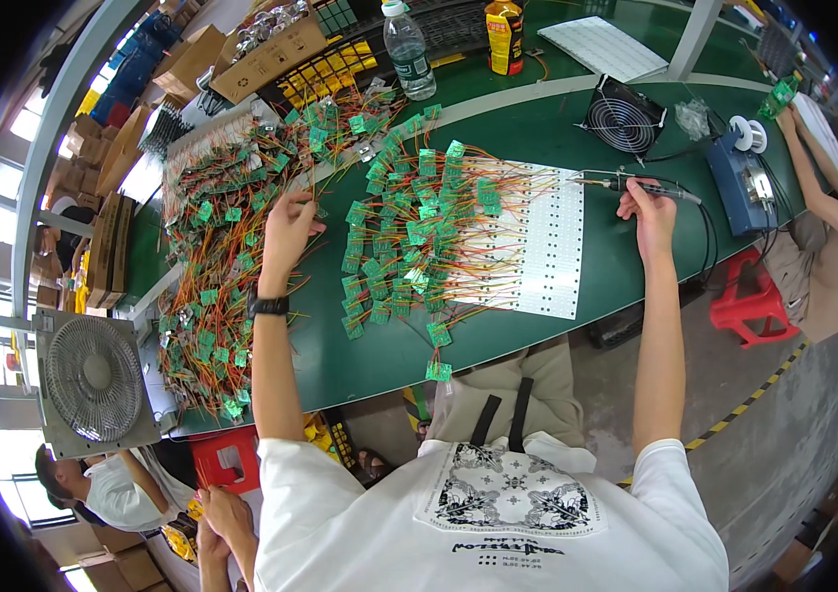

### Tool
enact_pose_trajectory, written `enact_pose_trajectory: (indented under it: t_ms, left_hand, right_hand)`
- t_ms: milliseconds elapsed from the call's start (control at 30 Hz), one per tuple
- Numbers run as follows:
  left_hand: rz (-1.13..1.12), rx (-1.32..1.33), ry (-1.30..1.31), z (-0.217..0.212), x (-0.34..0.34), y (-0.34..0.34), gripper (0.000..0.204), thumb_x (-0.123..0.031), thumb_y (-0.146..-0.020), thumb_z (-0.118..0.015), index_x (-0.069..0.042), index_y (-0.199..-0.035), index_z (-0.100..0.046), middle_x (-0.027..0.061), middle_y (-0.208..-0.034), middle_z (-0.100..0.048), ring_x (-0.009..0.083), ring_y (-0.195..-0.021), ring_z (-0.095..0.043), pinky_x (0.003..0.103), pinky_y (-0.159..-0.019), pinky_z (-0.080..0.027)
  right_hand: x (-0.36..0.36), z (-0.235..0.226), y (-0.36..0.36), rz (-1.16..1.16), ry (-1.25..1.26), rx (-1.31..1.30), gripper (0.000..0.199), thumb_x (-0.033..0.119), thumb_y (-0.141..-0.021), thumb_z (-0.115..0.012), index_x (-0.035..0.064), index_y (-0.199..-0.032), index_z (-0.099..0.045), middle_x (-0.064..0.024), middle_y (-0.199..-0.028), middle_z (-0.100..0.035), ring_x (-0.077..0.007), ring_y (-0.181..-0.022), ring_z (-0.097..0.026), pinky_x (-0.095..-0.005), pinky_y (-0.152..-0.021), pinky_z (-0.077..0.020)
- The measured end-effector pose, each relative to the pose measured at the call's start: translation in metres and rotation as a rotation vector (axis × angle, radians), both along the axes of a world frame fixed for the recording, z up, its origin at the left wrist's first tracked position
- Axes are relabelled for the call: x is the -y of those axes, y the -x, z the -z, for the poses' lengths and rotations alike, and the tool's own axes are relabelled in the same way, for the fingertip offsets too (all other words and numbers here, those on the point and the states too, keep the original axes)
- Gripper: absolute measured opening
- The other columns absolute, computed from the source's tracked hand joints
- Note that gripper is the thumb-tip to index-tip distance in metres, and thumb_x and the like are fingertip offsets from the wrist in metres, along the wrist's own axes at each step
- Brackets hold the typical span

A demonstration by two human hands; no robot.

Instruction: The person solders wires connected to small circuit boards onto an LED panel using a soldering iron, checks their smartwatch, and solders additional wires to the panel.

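In my right hand [650, 215] is a soldering iron [604, 183], its tip pointing left over the upper right edge of a white perforated panel [555, 261]. Many red and yellow wires run from the panel's left part to small green circuit boards [379, 271], which lie spread over the green table. My left hand [289, 232], with a black band on the wrist, is between these boards and a big heap of wired circuit boards [217, 296]. Its fingers are curled together. Whatever may be between its fingertips is too small to make out.
Behind the panel stand a water bottle [409, 54], a yellow-labelled bottle [505, 37] and a black fan [624, 118]. A blue soldering station [740, 183] sits at right, its cable looping nearby. A grey fan [95, 380] stands left. Other people work on both sides.
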State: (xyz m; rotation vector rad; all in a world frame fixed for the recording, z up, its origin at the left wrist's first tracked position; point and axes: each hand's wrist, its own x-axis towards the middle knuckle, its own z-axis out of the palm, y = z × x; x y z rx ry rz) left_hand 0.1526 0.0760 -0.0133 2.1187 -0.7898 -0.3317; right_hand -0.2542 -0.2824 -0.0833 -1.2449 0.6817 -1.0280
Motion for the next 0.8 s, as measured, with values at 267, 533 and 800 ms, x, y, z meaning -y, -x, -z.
enact_pose_trajectory:
  t_ms: [267,533,800]
  left_hand:
    - [0.087,-0.495,0.469,-0.034,0.011,0.089,0.028,-0.011,-0.099,-0.055,0.007,-0.12,-0.059,0.0109,-0.099,-0.068,0.025,-0.091,-0.072,0.033,-0.082,-0.059]
    - [0.334,-0.135,0.281,-0.02,0.067,0.137,0.026,-0.017,-0.103,-0.052,0.005,-0.109,-0.065,0.0087,-0.091,-0.076,0.0042,-0.069,-0.056,0.019,-0.064,-0.044]
    - [0.56,-0.186,0.548,-0.013,0.17,0.189,0.021,-0.009,-0.1,-0.055,0.007,-0.111,-0.063,0.0109,-0.086,-0.073,0.015,-0.079,-0.071,0.026,-0.073,-0.055]
  right_hand:
    - [-0.001,0.0,-0.001,-0.009,0.007,0.009,0.02,0.013,-0.091,-0.069,-0.0034,-0.102,-0.066,-0.0078,-0.073,-0.066,-0.014,-0.057,-0.061,-0.0237,-0.054,-0.045]
    - [0.002,0.001,-0.002,0.013,-0.022,0.042,0.02,0.013,-0.089,-0.072,-0.0036,-0.099,-0.066,-0.009,-0.072,-0.066,-0.0161,-0.056,-0.063,-0.0244,-0.052,-0.0453]
    - [0.001,0.0,-0.002,0.045,-0.022,0.054,0.019,0.012,-0.089,-0.071,-0.0038,-0.098,-0.066,-0.009,-0.073,-0.066,-0.0158,-0.056,-0.063,-0.0244,-0.052,-0.0444]
